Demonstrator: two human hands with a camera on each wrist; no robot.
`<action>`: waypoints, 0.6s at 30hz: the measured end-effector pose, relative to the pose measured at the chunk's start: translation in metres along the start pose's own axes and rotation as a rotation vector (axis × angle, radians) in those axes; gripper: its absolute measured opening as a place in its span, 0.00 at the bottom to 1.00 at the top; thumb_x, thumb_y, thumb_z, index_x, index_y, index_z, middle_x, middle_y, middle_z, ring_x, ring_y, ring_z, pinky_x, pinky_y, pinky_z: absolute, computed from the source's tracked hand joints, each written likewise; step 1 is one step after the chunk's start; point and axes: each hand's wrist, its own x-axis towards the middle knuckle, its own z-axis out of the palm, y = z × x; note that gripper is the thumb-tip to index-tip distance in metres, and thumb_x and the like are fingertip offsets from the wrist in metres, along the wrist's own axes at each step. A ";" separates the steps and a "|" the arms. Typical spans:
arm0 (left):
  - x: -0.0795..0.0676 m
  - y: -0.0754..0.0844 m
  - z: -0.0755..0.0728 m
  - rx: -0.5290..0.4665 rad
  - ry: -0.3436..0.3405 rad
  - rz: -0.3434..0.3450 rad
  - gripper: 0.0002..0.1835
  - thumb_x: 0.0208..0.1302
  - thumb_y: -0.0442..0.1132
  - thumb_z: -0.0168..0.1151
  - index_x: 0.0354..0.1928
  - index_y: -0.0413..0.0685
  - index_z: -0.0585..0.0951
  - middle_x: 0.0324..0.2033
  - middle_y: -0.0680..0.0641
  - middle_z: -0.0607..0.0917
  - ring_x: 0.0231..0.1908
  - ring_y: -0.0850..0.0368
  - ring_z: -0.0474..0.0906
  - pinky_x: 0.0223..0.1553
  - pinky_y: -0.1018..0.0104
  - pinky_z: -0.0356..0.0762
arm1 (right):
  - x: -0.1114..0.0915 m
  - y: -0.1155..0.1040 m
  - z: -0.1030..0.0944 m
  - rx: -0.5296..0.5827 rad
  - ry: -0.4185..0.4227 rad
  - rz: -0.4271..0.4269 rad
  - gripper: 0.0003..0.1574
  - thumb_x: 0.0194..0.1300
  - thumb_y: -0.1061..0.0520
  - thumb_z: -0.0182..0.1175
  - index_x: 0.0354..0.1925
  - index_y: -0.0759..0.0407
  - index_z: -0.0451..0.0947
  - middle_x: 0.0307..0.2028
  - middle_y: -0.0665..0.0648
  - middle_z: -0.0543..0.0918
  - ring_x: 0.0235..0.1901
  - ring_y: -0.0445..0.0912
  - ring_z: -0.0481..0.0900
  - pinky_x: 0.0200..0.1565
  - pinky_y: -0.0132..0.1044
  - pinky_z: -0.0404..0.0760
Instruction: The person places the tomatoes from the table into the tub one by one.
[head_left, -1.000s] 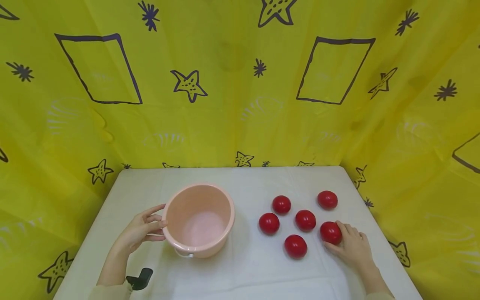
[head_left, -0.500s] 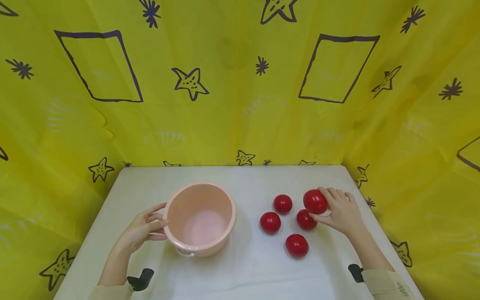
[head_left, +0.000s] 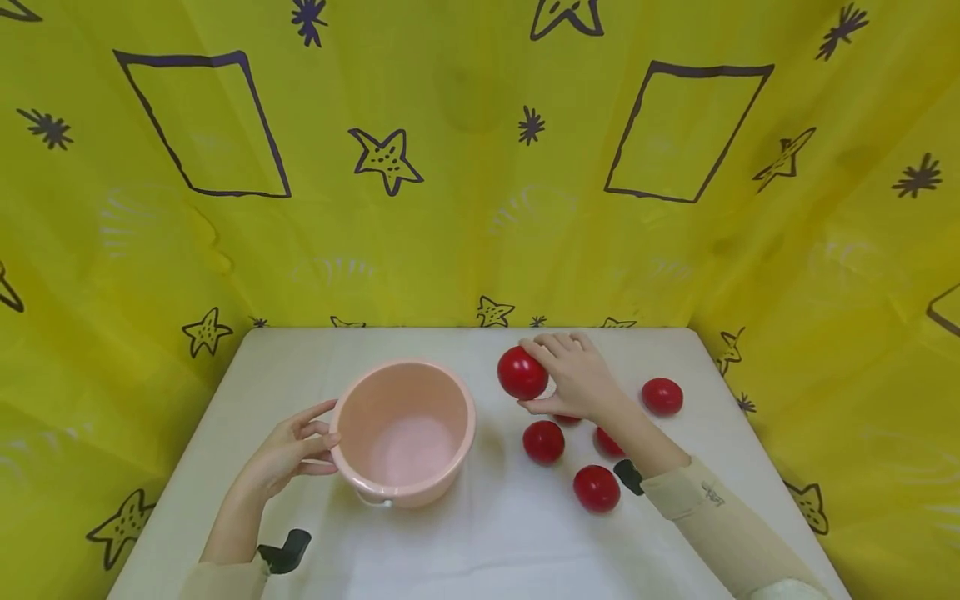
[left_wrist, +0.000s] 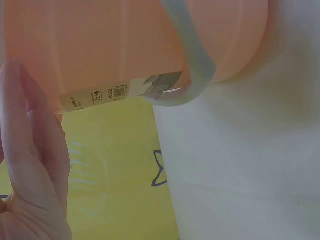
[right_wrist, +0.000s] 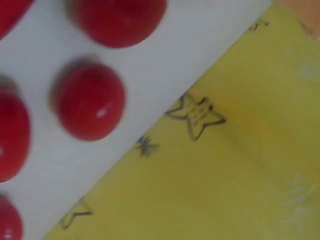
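A pink plastic bucket [head_left: 405,497] stands upright on the white table. My left hand [head_left: 288,450] holds it at the left of its rim, thumb tip at the rim and the other fingers along the outer wall. In the left wrist view the extended fingers lie against the bucket's side [left_wrist: 95,45], near a label. My right hand [head_left: 573,375] grips a glossy red ball [head_left: 522,373] between thumb and fingers, raised above the table to the right of the bucket. The right wrist view does not show that hand.
Several more red balls lie on the table [head_left: 495,542] right of the bucket, including one near the front [head_left: 596,488] and one at the far right [head_left: 662,397]. My right forearm partly covers others. A yellow patterned curtain [head_left: 450,167] encloses the back and sides.
My right hand has lifted the red ball from the table's right side and carried it left over the other balls, closer to the bucket. The left hand and bucket stay in place.
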 end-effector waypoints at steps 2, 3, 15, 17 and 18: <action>0.000 0.000 0.000 0.002 0.004 -0.005 0.37 0.60 0.32 0.57 0.68 0.40 0.51 0.40 0.35 0.74 0.31 0.51 0.82 0.34 0.56 0.81 | 0.013 -0.011 0.002 0.015 0.007 -0.052 0.49 0.41 0.30 0.63 0.58 0.52 0.68 0.48 0.57 0.75 0.50 0.50 0.70 0.53 0.52 0.68; 0.001 0.000 0.000 0.004 0.006 -0.009 0.37 0.60 0.32 0.58 0.68 0.40 0.51 0.40 0.34 0.74 0.31 0.50 0.82 0.34 0.56 0.81 | 0.020 -0.017 0.004 0.016 0.009 -0.081 0.48 0.42 0.30 0.62 0.58 0.52 0.68 0.48 0.56 0.75 0.50 0.50 0.70 0.53 0.52 0.69; 0.000 0.003 0.001 0.034 0.025 -0.019 0.37 0.59 0.34 0.59 0.68 0.40 0.53 0.37 0.40 0.76 0.31 0.50 0.82 0.34 0.57 0.82 | 0.078 -0.092 0.038 0.016 -0.117 -0.294 0.47 0.46 0.28 0.57 0.60 0.47 0.65 0.51 0.49 0.72 0.50 0.44 0.67 0.55 0.44 0.66; 0.000 0.004 0.001 0.037 0.019 -0.015 0.38 0.60 0.34 0.59 0.68 0.40 0.52 0.37 0.41 0.76 0.31 0.50 0.82 0.33 0.57 0.82 | 0.083 -0.100 0.045 -0.012 -0.123 -0.307 0.46 0.47 0.27 0.54 0.61 0.46 0.64 0.52 0.49 0.71 0.50 0.43 0.66 0.54 0.42 0.66; 0.000 0.004 0.001 0.032 0.022 -0.020 0.37 0.60 0.34 0.59 0.68 0.40 0.53 0.37 0.40 0.76 0.31 0.50 0.82 0.33 0.57 0.82 | 0.086 -0.103 0.047 -0.015 -0.125 -0.311 0.46 0.48 0.27 0.54 0.61 0.46 0.64 0.53 0.48 0.71 0.50 0.43 0.66 0.54 0.41 0.66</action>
